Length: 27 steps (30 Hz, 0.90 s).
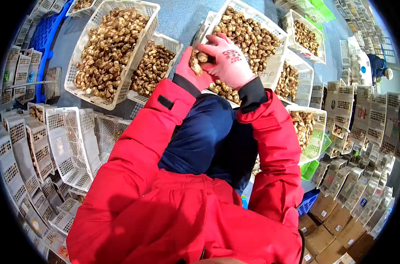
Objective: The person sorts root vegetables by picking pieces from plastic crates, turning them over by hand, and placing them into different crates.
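Both my hands wear pink-and-white work gloves and come together over the near left edge of a white plastic crate [278, 61] full of brown, knobbly bulbs [248, 37]. My left hand [192, 77] is closed round a few brown bulbs [195, 66], which show between thumb and fingers. Curled over from the right, my right hand [228, 60] has its fingertips against the same bulbs; its palm side is hidden. Below the hands, more bulbs [225, 91] lie in a lower crate.
To the left stand a large crate of bulbs [109, 55] and a smaller one [151, 66]. More filled crates [306, 38] are at right. Stacked white crates [70, 145] line the left side. Cardboard boxes [336, 229] sit lower right. Another person [377, 66] is far right.
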Tool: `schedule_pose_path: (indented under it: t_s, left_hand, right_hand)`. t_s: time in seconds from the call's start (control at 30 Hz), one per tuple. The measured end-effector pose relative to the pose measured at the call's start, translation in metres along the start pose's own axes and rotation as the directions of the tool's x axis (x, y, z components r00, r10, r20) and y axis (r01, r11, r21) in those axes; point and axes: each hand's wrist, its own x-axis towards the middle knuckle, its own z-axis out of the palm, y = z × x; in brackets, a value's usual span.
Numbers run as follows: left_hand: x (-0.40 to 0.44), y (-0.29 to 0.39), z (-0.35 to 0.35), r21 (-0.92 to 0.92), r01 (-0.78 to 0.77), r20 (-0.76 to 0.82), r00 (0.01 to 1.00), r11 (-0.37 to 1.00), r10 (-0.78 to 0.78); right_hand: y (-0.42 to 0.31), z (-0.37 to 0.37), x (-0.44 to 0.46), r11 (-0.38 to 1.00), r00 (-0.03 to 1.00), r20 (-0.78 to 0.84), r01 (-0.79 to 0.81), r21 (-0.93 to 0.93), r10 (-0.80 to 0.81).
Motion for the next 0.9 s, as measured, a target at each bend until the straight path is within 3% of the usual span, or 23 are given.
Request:
schedule_pose_path:
  t_s: [0.07,0.2,0.23,0.27,0.3,0.33,0.4,0.43,0.53,0.63,0.67,0.73,0.77,0.83,0.87,0.9]
  left_hand:
    - [-0.001,0.003,-0.004,-0.02,0.034,0.067,0.997,0.999,-0.033]
    - [-0.003,0.01,-0.012,-0.078,0.052,0.15,0.988,0.996,-0.04]
    - [-0.003,0.009,-0.009,-0.092,0.047,0.154,0.988,0.995,-0.033]
    - [-0.003,0.008,-0.008,-0.105,0.046,0.157,0.987,0.993,-0.029]
    - [-0.002,0.008,-0.008,-0.114,0.041,0.203,0.979,0.993,-0.017]
    - [-0.002,0.007,-0.008,-0.107,0.019,0.184,0.983,0.994,0.001]
    - [-0.004,0.004,-0.009,-0.096,-0.028,0.143,0.989,0.995,0.041]
    - [-0.003,0.003,-0.012,-0.102,-0.024,0.169,0.985,0.994,0.041]
    - [-0.004,0.002,-0.013,-0.087,-0.045,0.157,0.986,0.995,0.058]
    - [-0.006,0.007,-0.016,-0.124,-0.021,0.177,0.983,0.992,0.043]
    - [-0.007,0.009,-0.017,-0.131,-0.017,0.189,0.981,0.991,0.041]
    - [-0.01,0.01,-0.016,-0.136,-0.029,0.146,0.988,0.99,0.049]
    - [-0.011,0.01,-0.016,-0.136,-0.043,0.13,0.99,0.99,0.061]
    - [-0.017,0.008,-0.009,-0.104,-0.109,0.051,0.992,0.989,0.115]
    - [-0.017,0.016,-0.018,-0.055,-0.088,0.095,0.991,0.995,0.092]
    - [-0.021,0.019,-0.016,-0.089,-0.089,0.073,0.993,0.992,0.096]
  right_hand:
    - [-0.003,0.002,0.003,0.997,0.999,-0.026,0.034,-0.071,-0.036]
    - [0.003,0.007,-0.003,0.945,0.991,-0.128,0.021,0.327,0.022]
    - [-0.003,-0.004,-0.006,0.642,0.95,0.047,-0.243,0.727,0.307]
    - [-0.009,-0.016,-0.011,0.129,0.827,0.326,-0.424,0.896,0.457]
    - [-0.001,-0.011,-0.01,0.163,0.888,0.017,-0.103,0.981,0.46]
    - [0.006,-0.013,-0.016,-0.093,0.868,-0.017,0.073,0.993,0.497]
    - [0.012,-0.021,-0.025,-0.244,0.846,-0.068,0.228,0.943,0.529]
    - [0.02,-0.022,-0.028,-0.191,0.808,-0.047,0.194,0.962,0.587]
    - [0.056,-0.007,-0.039,-0.216,0.776,0.035,0.132,0.968,0.63]
    - [0.081,0.01,-0.043,-0.282,0.69,0.084,0.179,0.943,0.719]
    - [0.087,0.016,-0.039,-0.291,0.51,0.165,0.178,0.94,0.844]
    - [0.089,0.022,-0.013,-0.202,0.554,0.133,0.064,0.977,0.822]
    - [0.078,0.025,0.006,-0.06,0.657,0.053,-0.013,0.998,0.752]
    - [0.017,0.0,0.055,-0.007,0.842,0.032,-0.034,0.999,0.538]
    - [0.004,-0.001,0.073,0.106,0.905,-0.069,0.027,0.994,0.42]
    - [0.005,-0.01,0.082,0.154,0.916,-0.011,-0.055,0.987,0.401]
